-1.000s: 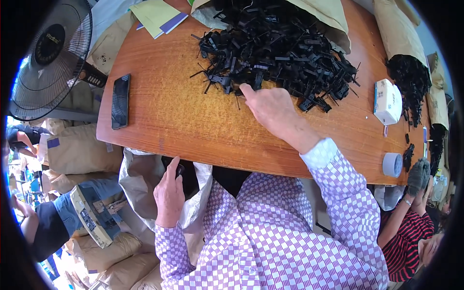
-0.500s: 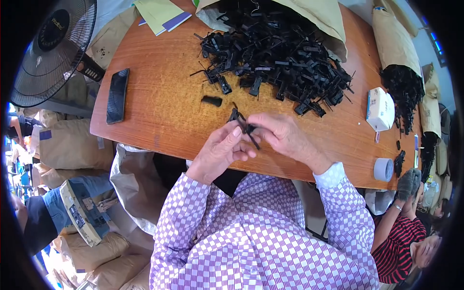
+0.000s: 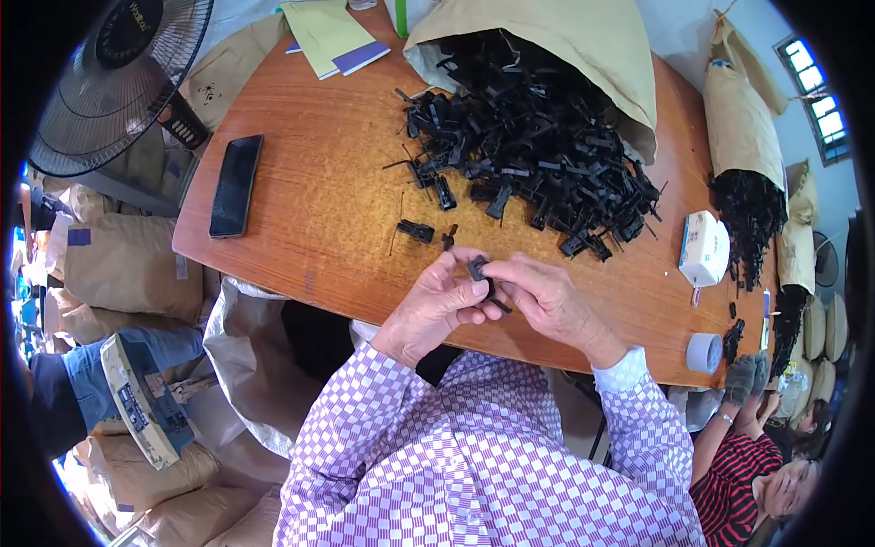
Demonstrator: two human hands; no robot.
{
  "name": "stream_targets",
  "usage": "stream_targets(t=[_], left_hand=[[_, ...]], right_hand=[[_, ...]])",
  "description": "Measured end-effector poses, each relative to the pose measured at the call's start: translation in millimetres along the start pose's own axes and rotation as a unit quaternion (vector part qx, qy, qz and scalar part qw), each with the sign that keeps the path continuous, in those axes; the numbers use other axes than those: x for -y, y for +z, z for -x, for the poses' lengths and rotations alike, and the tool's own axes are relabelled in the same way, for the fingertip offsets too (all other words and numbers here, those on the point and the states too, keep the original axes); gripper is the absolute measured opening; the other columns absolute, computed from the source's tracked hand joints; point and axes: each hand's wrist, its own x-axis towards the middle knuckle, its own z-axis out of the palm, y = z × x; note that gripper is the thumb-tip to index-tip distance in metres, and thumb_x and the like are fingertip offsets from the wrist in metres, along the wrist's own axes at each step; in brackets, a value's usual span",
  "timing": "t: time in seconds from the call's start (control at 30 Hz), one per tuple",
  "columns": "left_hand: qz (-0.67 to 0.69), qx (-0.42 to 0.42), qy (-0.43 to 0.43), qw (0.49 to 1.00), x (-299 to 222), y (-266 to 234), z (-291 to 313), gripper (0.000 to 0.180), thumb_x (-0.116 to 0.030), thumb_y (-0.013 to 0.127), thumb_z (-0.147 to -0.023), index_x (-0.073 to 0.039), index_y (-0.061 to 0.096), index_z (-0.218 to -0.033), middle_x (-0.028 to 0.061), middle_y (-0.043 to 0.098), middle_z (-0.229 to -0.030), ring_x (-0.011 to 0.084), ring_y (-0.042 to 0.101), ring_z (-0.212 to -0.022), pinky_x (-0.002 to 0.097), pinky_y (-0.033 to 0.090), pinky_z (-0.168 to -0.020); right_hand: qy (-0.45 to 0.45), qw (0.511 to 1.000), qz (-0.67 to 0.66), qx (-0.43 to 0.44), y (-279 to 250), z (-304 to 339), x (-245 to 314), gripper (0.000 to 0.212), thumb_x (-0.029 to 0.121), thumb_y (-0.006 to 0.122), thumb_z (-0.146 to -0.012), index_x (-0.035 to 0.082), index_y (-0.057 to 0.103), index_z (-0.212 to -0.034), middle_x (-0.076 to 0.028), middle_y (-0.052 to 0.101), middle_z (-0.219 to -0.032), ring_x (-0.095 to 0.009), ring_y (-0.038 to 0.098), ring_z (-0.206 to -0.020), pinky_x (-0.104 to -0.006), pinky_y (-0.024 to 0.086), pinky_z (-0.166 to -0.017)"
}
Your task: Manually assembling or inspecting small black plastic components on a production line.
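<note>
Over the table's near edge, my left hand [image 3: 428, 310] is closed on a small black plastic part [image 3: 478, 268], its thumb pressed along the side. My right hand [image 3: 550, 296] meets it from the right, thumb and fingertips pinched at the same part. Thin black ends of the piece stick out above and below the fingers; the rest is hidden by them. A single loose black part [image 3: 416, 231] lies on the wood just beyond my left hand. Farther off, a big heap of similar black parts [image 3: 547, 173] spills from the mouth of a brown paper sack [image 3: 565, 36].
A black phone [image 3: 236, 187] and yellow pads [image 3: 330, 41] lie on the table's left side. Right of the heap are a white box [image 3: 705, 248], a grey tape roll [image 3: 703, 353] and another sack [image 3: 743, 128]. A fan [image 3: 118, 82] stands at left. A person's gloved hands [image 3: 747, 378] show at right.
The view has shifted a little, so the table sits lower in it. In my fingers the black part has turned, and my right hand's grip on it has changed.
</note>
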Motion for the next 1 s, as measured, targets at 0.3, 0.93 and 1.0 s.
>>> stream_targets(t=[0.3,0.93,1.0], left_hand=[[-0.215,-0.107,0.107,0.965,-8.5,18.8,20.3,0.035,-0.002,0.061,-0.088,-0.009,0.042,-0.116,0.0073,0.060,-0.090,0.0150,0.065,-0.075,0.0227,0.052,-0.064],[-0.620,-0.146,0.270,0.722,16.5,38.7,41.9,0.034,0.006,0.059,-0.078,-0.005,0.043,-0.107,0.0199,0.057,-0.084,0.0413,0.061,-0.076,0.0448,0.048,-0.060],[-0.632,-0.141,0.285,0.707,18.5,40.5,45.0,0.034,0.006,0.058,-0.078,-0.005,0.043,-0.107,0.0208,0.058,-0.087,0.0441,0.059,-0.080,0.0472,0.048,-0.061]], right_hand=[[0.205,0.958,-0.181,-0.084,24.9,-0.3,33.3,0.023,0.021,0.046,-0.100,0.002,0.053,-0.111,0.002,0.048,-0.076,-0.005,0.044,-0.065,-0.0193,0.038,-0.058],[0.175,0.964,-0.122,-0.157,59.8,27.0,49.5,0.017,0.017,0.048,-0.098,0.003,0.056,-0.103,-0.013,0.062,-0.080,-0.024,0.064,-0.073,-0.0310,0.047,-0.064],[0.223,0.960,-0.092,-0.140,58.3,29.5,55.7,0.016,0.017,0.049,-0.098,0.003,0.056,-0.102,-0.013,0.061,-0.080,-0.023,0.063,-0.072,-0.0297,0.048,-0.065]])
